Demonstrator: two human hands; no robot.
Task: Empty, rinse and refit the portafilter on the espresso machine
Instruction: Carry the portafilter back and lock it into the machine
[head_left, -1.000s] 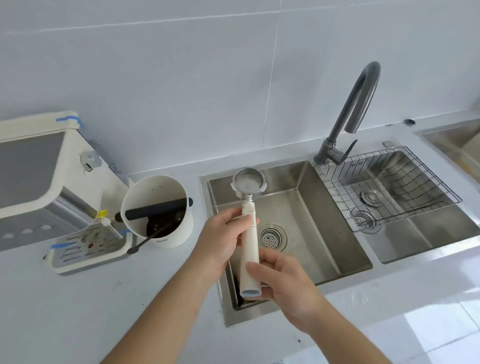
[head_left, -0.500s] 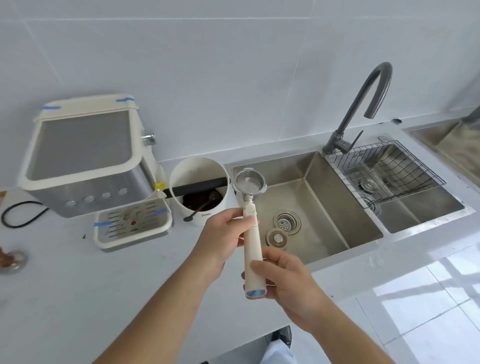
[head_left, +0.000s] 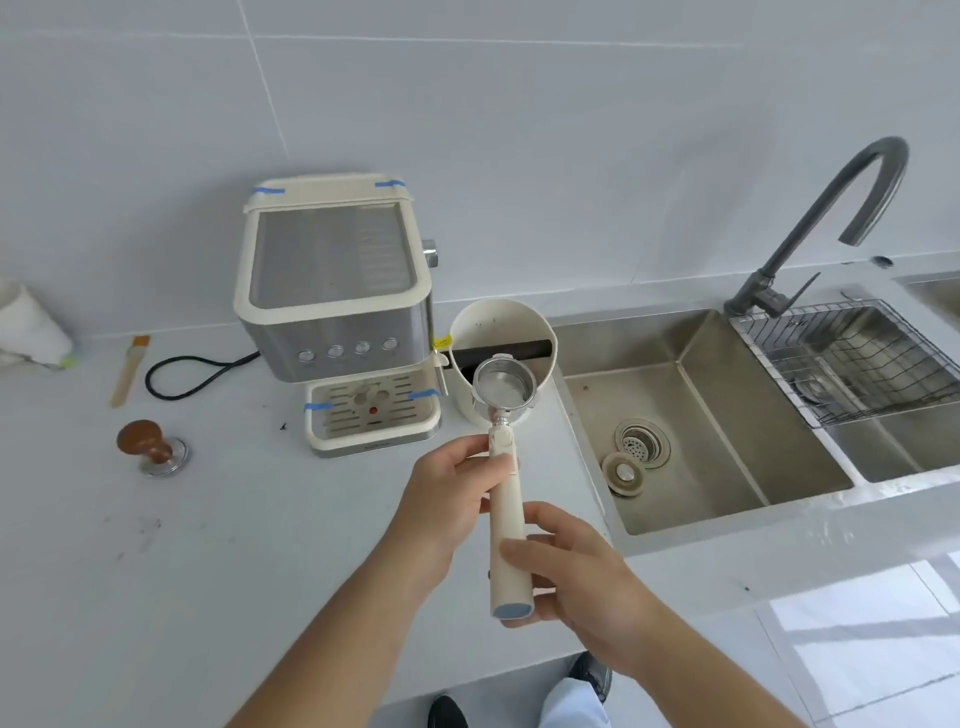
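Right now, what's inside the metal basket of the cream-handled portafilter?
The cream-handled portafilter, held by the left hand and right hand, shows a bare shiny metal basket with no coffee puck. The near inner wall is hidden behind the rim, and any water film cannot be made out.

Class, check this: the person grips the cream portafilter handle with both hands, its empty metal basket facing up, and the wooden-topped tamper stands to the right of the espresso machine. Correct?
Not quite. In the head view, the tamper stands left of the espresso machine, not right. Otherwise correct: left hand and right hand grip the portafilter.

wood-handled tamper (head_left: 150, 447) out on the counter (head_left: 156, 571), little brush (head_left: 130, 370), coiled black cord (head_left: 192, 375), wire basket (head_left: 852, 358) over the far basin
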